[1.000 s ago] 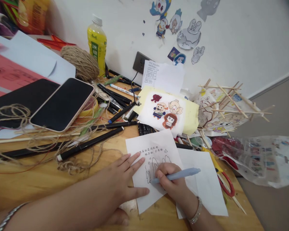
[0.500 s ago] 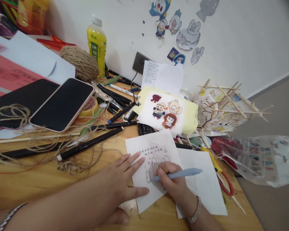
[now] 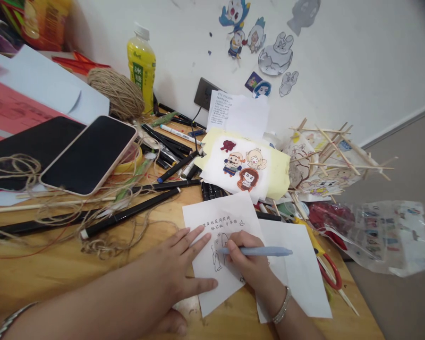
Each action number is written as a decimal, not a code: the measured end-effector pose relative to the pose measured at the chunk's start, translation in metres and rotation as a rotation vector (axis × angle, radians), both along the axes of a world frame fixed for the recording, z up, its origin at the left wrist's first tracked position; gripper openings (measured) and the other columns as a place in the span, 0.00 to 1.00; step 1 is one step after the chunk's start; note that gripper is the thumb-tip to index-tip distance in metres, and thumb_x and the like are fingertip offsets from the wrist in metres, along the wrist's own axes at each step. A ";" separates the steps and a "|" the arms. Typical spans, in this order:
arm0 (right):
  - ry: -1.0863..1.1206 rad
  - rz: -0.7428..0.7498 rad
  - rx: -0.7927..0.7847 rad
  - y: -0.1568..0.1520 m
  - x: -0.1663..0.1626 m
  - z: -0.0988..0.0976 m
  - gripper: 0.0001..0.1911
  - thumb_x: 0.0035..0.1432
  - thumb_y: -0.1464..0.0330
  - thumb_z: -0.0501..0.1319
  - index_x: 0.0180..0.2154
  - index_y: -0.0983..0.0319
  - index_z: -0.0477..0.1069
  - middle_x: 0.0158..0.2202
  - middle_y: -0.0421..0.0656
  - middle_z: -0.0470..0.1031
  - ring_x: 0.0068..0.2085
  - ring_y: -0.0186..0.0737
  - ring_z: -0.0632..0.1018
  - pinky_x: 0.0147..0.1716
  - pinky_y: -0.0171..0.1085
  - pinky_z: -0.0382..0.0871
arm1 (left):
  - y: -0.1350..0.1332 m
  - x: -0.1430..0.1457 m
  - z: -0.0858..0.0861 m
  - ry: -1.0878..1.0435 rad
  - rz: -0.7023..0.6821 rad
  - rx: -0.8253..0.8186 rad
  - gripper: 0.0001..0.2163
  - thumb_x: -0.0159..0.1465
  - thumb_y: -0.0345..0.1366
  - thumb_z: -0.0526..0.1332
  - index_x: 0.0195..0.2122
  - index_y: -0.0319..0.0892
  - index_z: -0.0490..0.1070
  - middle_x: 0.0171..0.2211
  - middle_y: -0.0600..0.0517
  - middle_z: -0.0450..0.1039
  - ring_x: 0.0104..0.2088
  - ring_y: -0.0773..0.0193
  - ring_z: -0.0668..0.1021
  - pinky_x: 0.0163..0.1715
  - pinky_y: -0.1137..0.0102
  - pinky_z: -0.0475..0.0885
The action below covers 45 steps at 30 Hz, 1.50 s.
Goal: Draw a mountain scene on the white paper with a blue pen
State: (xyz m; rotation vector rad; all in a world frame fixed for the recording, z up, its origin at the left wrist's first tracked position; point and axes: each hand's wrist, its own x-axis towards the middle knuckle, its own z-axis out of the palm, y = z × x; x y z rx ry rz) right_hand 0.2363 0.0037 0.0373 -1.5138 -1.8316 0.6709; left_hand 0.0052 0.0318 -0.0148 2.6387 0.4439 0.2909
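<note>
My left hand lies flat and open on the left edge of a small white sheet with handwritten characters and an outline drawing, pinning it to the wooden table. My right hand is closed around a pale blue pen, its tip touching the drawing near the sheet's middle. A second blank white sheet lies under my right wrist.
Black markers, loose twine, a twine ball, two phones, a yellow bottle, a cartoon drawing on yellow paper, a stick-and-paper frame, red scissors and a plastic bag crowd the table.
My right hand and the pen shifted slightly left and up over the drawing. The left hand stays put on the sheet.
</note>
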 end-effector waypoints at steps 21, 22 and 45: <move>-0.102 -0.021 0.035 0.001 0.003 -0.006 0.16 0.62 0.65 0.56 0.21 0.58 0.63 0.21 0.39 0.70 0.24 0.38 0.72 0.25 0.36 0.64 | 0.004 0.004 0.088 0.252 0.038 -0.163 0.33 0.56 0.37 0.74 0.62 0.56 0.66 0.68 0.35 0.49 0.67 0.32 0.53 0.61 0.37 0.55; -0.107 -0.019 0.037 0.001 0.003 -0.006 0.17 0.62 0.64 0.56 0.21 0.58 0.63 0.21 0.40 0.70 0.24 0.38 0.72 0.25 0.36 0.64 | 0.004 0.003 0.086 0.233 0.039 -0.160 0.34 0.55 0.37 0.74 0.62 0.56 0.67 0.68 0.36 0.50 0.67 0.32 0.53 0.61 0.37 0.55; 0.033 -0.030 -0.006 0.002 0.001 -0.005 0.18 0.61 0.63 0.56 0.19 0.58 0.61 0.17 0.37 0.67 0.21 0.35 0.69 0.23 0.35 0.63 | 0.000 -0.001 0.024 0.056 0.027 -0.032 0.40 0.52 0.47 0.75 0.65 0.60 0.61 0.72 0.42 0.41 0.69 0.31 0.49 0.63 0.36 0.49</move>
